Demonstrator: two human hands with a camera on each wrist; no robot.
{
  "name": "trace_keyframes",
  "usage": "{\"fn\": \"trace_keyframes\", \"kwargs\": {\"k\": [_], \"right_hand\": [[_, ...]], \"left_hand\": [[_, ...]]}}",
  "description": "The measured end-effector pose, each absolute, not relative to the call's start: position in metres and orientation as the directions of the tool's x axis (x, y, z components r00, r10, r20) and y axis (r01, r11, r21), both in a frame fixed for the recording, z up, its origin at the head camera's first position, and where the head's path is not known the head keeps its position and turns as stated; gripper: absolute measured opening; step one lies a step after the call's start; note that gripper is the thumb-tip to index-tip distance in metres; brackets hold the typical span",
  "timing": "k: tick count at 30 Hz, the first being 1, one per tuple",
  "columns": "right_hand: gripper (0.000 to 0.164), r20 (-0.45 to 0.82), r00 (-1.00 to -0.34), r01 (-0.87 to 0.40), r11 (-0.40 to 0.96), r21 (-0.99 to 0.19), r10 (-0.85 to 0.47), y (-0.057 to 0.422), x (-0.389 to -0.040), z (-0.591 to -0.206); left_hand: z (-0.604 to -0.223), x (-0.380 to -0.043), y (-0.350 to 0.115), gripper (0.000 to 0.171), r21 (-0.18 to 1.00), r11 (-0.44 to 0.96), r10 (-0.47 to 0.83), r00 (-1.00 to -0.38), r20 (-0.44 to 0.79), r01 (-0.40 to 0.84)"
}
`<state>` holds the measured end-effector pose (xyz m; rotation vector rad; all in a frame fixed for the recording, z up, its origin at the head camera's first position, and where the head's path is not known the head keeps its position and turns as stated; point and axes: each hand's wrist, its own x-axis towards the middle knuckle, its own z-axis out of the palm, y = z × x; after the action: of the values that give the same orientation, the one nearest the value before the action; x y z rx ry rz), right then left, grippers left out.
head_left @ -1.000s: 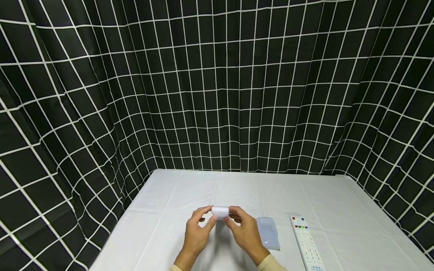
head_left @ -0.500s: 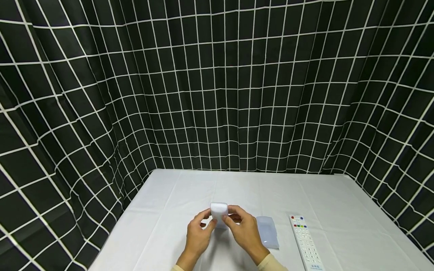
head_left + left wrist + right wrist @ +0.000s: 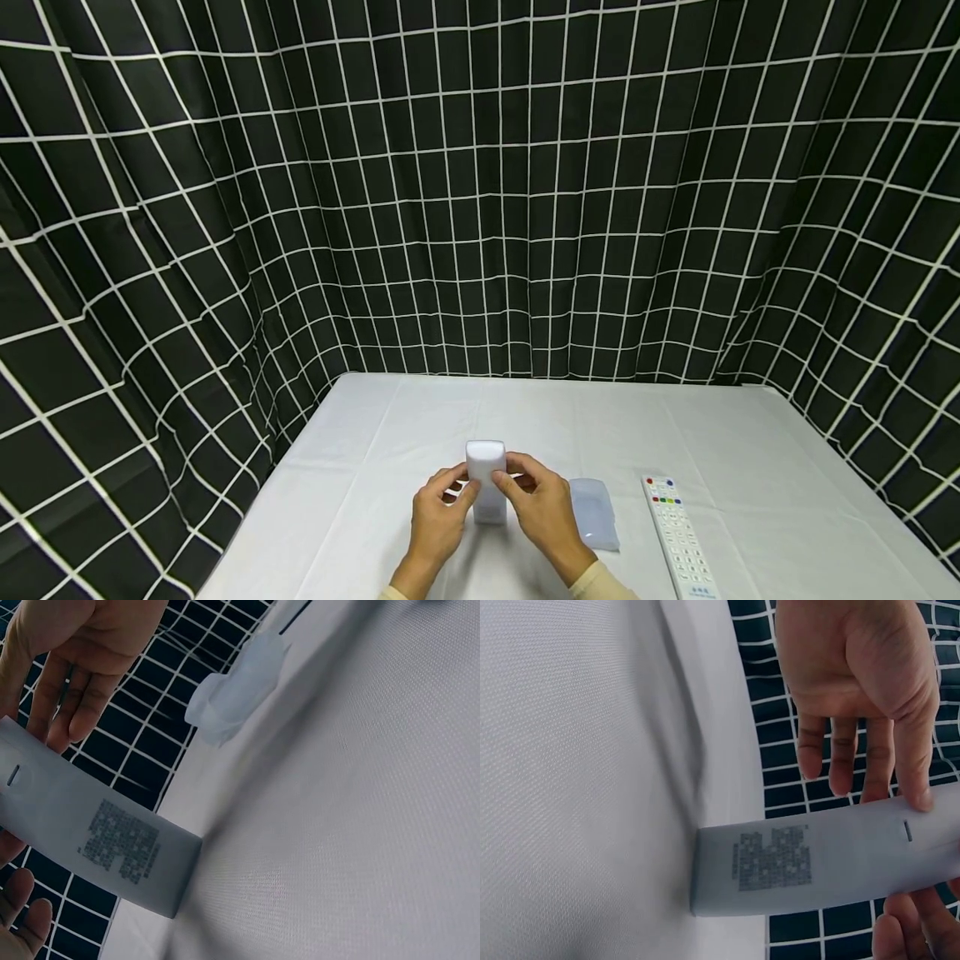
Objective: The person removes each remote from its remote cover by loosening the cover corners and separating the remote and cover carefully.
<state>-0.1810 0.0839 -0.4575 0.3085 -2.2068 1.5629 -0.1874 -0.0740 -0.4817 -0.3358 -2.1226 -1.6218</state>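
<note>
A slim white remote control (image 3: 487,492) stands upright on the white cloth, its back turned toward the head camera. Both wrist views show a dark printed patch and a small slot on that back. My left hand (image 3: 437,518) pinches its left edge between thumb and fingers. On the opposite edge, my right hand (image 3: 543,510) pinches it too, thumb on the back face (image 3: 855,840). The lower end of the remote control meets the cloth in the left wrist view (image 3: 112,832). Its front side is hidden.
A pale blue translucent sleeve (image 3: 594,515) lies just right of my right hand. Farther right lies a long white button remote (image 3: 678,542) with several coloured keys. The white-clothed table (image 3: 375,433) ends at a black curtain (image 3: 495,208) with a white grid.
The remote control has swung from nearly end-on to upright, so its back now shows down to the cloth. Both hands keep their grip and hardly move; the sleeve and button remote stay put.
</note>
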Motion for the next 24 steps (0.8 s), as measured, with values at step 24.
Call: {"fn": "trace_keyframes", "kwargs": {"k": [24], "right_hand": [[0.033, 0.442, -0.889, -0.369, 0.383, -0.847, 0.12, 0.085, -0.181, -0.462]], "left_hand": [[-0.477, -0.178, -0.065, 0.022, 0.875, 0.23, -0.051, -0.892, 0.449, 0.427]]}}
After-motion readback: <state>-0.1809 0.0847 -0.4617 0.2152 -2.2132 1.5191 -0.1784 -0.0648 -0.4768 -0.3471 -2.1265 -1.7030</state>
